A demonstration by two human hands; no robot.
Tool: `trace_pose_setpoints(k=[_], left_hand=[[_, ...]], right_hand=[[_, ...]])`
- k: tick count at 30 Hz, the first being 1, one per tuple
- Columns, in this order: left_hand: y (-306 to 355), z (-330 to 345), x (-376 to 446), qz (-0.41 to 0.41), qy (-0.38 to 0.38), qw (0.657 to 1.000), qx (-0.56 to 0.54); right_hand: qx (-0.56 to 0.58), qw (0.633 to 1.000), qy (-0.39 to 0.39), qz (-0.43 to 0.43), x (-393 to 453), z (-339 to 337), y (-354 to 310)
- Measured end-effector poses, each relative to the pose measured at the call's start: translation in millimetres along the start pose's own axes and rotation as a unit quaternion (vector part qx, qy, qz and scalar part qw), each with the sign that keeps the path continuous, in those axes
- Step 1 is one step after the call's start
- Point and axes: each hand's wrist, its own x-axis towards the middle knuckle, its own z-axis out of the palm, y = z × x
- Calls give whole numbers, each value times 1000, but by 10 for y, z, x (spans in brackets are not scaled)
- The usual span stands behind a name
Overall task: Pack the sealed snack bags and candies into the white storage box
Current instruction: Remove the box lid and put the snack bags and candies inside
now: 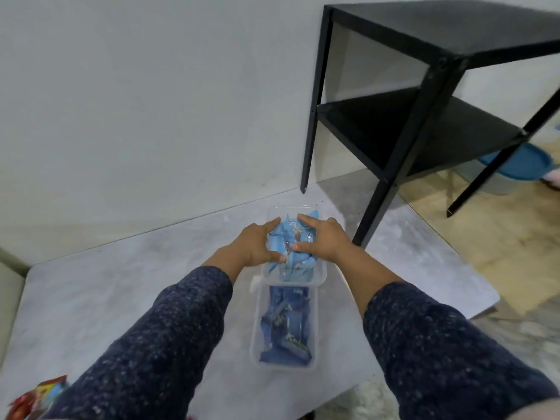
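Two clear-white plastic boxes stand end to end on a grey marble table. The far box is heaped with light blue snack packets. My left hand and my right hand press on that heap from either side, fingers wrapped round the packets. The near box holds dark blue wrapped candies. Red and orange snack bags peek in at the bottom left corner, partly hidden by my left sleeve.
A black two-shelf side table stands on the marble at the back right, one leg close to the far box. A white wall runs behind. A blue-lidded tub sits on the floor beyond the table's right edge.
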Motion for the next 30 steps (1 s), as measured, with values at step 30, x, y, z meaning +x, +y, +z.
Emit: trace_pose_setpoints(k=[30], left_hand=[[-363, 506, -1931, -76, 0, 944, -323]], right_hand=[[226, 966, -123, 6, -1685, 650, -360]])
